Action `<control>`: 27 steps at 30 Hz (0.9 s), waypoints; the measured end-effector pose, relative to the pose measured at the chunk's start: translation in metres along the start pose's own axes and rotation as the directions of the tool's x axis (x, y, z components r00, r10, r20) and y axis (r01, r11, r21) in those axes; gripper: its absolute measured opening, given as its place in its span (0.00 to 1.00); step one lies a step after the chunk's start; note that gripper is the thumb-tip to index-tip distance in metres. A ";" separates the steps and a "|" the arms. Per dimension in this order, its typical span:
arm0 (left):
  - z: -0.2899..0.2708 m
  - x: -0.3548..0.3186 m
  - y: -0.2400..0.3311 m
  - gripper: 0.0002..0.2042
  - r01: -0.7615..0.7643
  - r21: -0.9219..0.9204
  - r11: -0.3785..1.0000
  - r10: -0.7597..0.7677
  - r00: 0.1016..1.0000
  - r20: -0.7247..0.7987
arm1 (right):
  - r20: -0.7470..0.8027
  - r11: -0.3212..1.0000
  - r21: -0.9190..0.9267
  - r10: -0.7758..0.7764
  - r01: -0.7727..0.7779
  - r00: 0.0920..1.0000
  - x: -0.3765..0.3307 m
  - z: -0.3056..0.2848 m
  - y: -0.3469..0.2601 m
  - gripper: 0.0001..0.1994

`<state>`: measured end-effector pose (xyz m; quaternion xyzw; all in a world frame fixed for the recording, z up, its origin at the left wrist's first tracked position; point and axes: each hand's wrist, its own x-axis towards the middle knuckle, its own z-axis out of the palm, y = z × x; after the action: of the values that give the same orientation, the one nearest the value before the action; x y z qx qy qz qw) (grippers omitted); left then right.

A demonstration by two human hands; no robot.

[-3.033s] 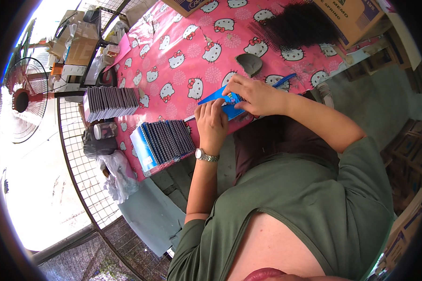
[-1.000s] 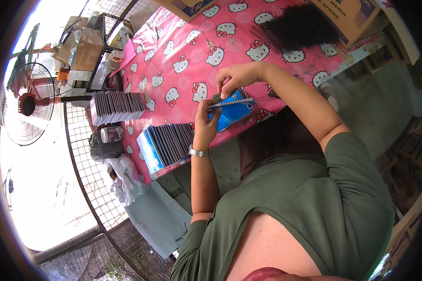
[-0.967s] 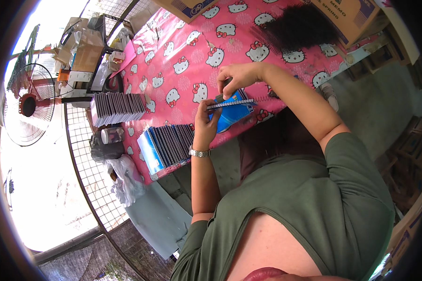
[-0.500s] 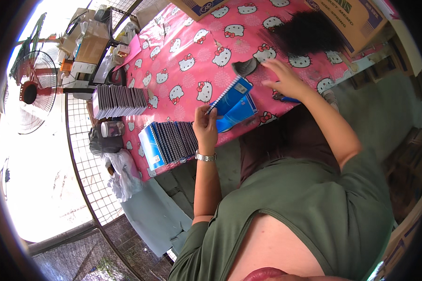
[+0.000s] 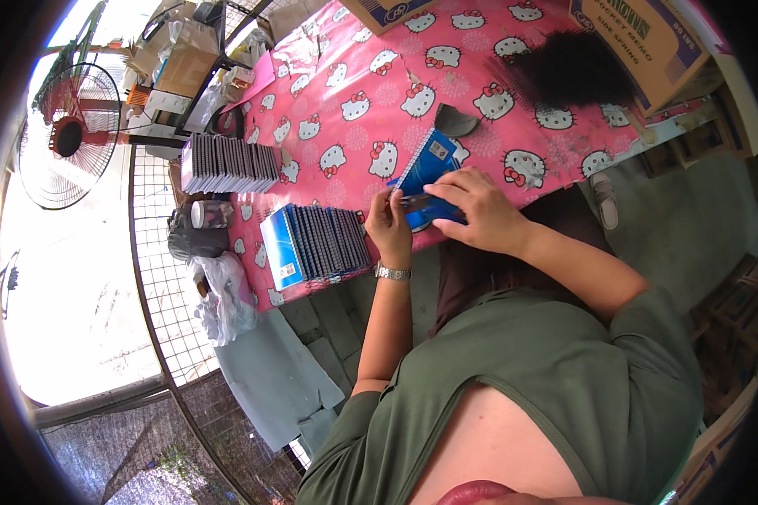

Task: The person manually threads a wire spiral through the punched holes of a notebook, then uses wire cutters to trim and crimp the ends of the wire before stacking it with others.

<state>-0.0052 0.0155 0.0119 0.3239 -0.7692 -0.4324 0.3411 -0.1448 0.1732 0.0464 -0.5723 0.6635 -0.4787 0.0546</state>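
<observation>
Left hand (image 5: pixel 388 227) pinches the blue notebook (image 5: pixel 429 165) near its spiral's lower end, seemingly steadying it; right hand (image 5: pixel 483 214) grips a dark tool (image 5: pixel 414 202) close by.

Left hand (image 5: pixel 387 225) has a blue spiral notebook (image 5: pixel 429 160) pinched at one end by the table's (image 5: pixel 345 135) near edge, right hand (image 5: pixel 484 215) on a mostly hidden dark metal tool (image 5: pixel 414 202) there. Notebook row (image 5: pixel 324 242) sits at the near-left corner, black coils (image 5: pixel 573 71) piled toward the right end.
</observation>
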 end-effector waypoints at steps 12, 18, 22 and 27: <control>0.001 -0.009 -0.001 0.14 -0.155 -0.052 0.987 0.150 0.985 -0.079 | 0.411 0.664 0.474 0.413 -0.578 0.813 0.009 0.006 -0.015 0.21; -0.068 -0.011 0.064 0.12 -0.125 0.226 0.966 0.211 0.887 -0.411 | 0.062 0.915 0.263 0.302 -0.308 0.951 -0.016 -0.014 0.026 0.20; -0.160 -0.010 0.086 0.12 -0.020 -0.081 0.997 -0.038 0.753 -0.657 | 0.006 0.890 -0.274 0.380 -0.365 0.925 -0.034 -0.048 0.091 0.17; -0.207 -0.016 0.043 0.13 0.196 0.014 0.980 -0.142 0.755 -0.640 | -0.084 0.842 -0.457 0.280 -0.287 0.956 -0.001 -0.050 0.155 0.13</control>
<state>0.1615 -0.0458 0.1278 0.5325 -0.5924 -0.2952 0.5275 -0.2846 0.1848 -0.0354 -0.4611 0.8360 -0.2968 -0.0183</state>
